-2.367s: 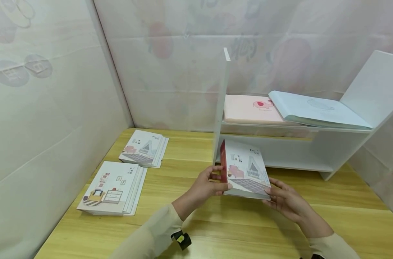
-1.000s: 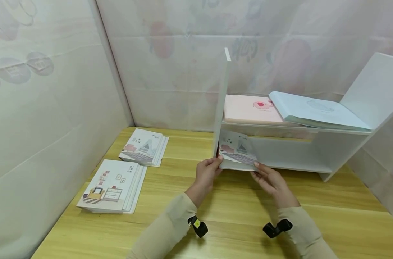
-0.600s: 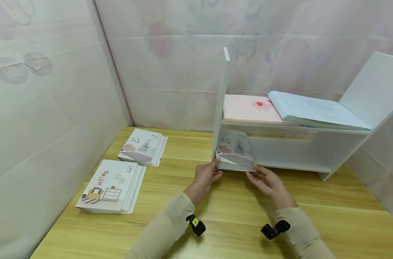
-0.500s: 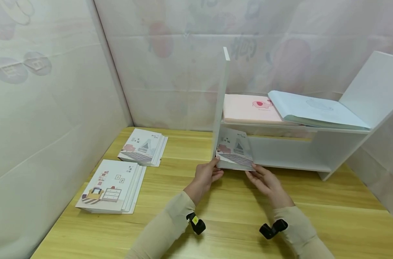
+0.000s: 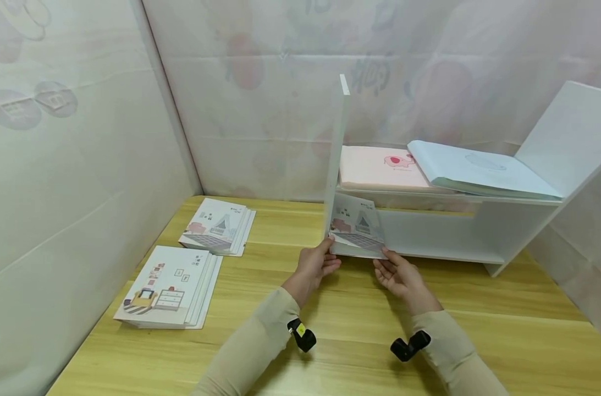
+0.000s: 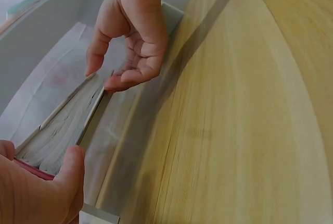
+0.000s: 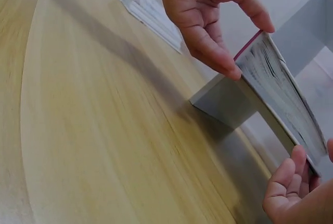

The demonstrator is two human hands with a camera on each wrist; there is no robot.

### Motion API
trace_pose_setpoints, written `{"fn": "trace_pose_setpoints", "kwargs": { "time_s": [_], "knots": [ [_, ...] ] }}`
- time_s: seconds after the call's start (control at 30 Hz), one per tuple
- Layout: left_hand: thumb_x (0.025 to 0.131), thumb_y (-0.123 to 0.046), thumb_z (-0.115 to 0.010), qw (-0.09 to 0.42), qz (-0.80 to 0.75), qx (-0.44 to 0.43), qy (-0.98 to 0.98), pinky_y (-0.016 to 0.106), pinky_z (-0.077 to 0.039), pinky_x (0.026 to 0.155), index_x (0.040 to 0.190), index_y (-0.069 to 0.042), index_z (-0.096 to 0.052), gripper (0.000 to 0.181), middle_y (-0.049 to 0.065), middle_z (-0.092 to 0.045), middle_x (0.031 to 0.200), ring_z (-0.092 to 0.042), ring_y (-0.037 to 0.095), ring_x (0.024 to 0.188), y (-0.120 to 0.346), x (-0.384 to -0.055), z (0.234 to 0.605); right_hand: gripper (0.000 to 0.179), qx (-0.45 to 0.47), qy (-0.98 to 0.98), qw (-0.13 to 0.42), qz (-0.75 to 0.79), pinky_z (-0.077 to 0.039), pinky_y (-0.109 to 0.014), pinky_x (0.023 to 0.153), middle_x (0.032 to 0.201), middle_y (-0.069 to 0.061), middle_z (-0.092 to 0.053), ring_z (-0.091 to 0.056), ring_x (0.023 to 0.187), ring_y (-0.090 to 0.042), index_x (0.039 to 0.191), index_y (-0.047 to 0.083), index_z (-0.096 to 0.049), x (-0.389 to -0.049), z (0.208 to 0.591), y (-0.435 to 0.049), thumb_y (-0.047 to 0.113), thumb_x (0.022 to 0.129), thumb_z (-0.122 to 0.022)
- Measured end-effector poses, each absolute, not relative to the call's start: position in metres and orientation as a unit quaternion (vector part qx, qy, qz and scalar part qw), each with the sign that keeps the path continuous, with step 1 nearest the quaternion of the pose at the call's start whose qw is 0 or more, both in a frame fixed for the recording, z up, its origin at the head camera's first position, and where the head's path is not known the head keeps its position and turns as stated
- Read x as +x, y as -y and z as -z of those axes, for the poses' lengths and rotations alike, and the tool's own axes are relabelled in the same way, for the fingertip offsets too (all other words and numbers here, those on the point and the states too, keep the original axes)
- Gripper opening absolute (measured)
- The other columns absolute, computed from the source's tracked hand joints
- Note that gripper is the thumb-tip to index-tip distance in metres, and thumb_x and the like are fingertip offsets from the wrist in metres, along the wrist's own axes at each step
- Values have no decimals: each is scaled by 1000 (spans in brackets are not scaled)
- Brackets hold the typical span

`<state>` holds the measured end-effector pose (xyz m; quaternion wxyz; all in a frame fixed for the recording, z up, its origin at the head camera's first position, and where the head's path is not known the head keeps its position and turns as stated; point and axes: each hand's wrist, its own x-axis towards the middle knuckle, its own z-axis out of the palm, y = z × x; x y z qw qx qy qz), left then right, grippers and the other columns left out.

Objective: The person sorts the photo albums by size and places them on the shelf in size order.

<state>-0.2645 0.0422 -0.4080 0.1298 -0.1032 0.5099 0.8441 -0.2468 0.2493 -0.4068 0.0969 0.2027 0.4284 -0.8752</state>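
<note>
At the shelf (image 5: pixel 429 234), left hand (image 5: pixel 312 265) and right hand (image 5: pixel 401 278) pinch the book (image 5: pixel 357 223); skewed pushing could jam it against the side panel (image 5: pixel 336 148).

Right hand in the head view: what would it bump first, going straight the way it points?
The right hand would meet the book it pinches; the white shelf probably comes next, though depth is unclear.

Left panel (image 5: pixel 336 159) walls the book (image 5: pixel 358 225) just beside it; upper board (image 5: pixel 528 201) caps above. Room right of book, inside lower compartment (image 5: pixel 429 236), up to right panel (image 5: pixel 498 223). Left grip (image 5: pixel 312 267) and right grip (image 5: pixel 401 278) occupy front corners, gap between. Front pile (image 5: pixel 164 283) and back pile (image 5: pixel 216 225) obstruct desk (image 5: pixel 349 341) leftward; passage between piles and left grip.
</note>
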Motion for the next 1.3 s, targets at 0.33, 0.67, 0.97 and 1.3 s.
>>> {"fn": "trace_pose_setpoints", "kwargs": {
  "time_s": [0.33, 0.67, 0.97, 1.3],
  "knots": [
    [89, -31, -64, 128, -844, -110, -509, 33, -54, 71, 112, 9, -49, 49, 30, -53, 104, -63, 29, 77, -43, -267, 409, 12, 205, -470, 90, 854, -50, -26, 66, 78, -4, -58, -61, 72, -13, 88, 12, -54, -246, 404, -248, 22, 92, -59],
    [93, -33, -58, 130, -760, -53, -635, 42, -51, 77, 124, 7, -47, 52, 23, -53, 113, -61, 30, 86, -24, -244, 407, 38, 83, -699, 105, 703, -50, -24, 60, 89, -4, -65, -64, 75, -12, 125, -11, -37, -226, 400, -254, 12, 97, -49],
    [89, -27, -63, 119, -593, 40, -795, 45, -49, 76, 123, 3, -52, 47, 15, -57, 107, -58, 33, 92, 8, -238, 400, 56, 1, -871, 97, 482, -51, -42, 71, 106, -28, -56, -60, 90, -35, 128, -17, -36, -210, 381, -253, 19, 92, -58],
    [87, -27, -65, 74, -411, 96, -904, 48, -45, 84, 120, 1, -56, 44, 20, -56, 119, -53, 35, 108, 43, -233, 399, 57, -78, -939, 94, 321, -46, -53, 78, 117, -35, -49, -50, 104, -48, 129, -10, -43, -199, 373, -236, 26, 89, -63]
  ]
}}
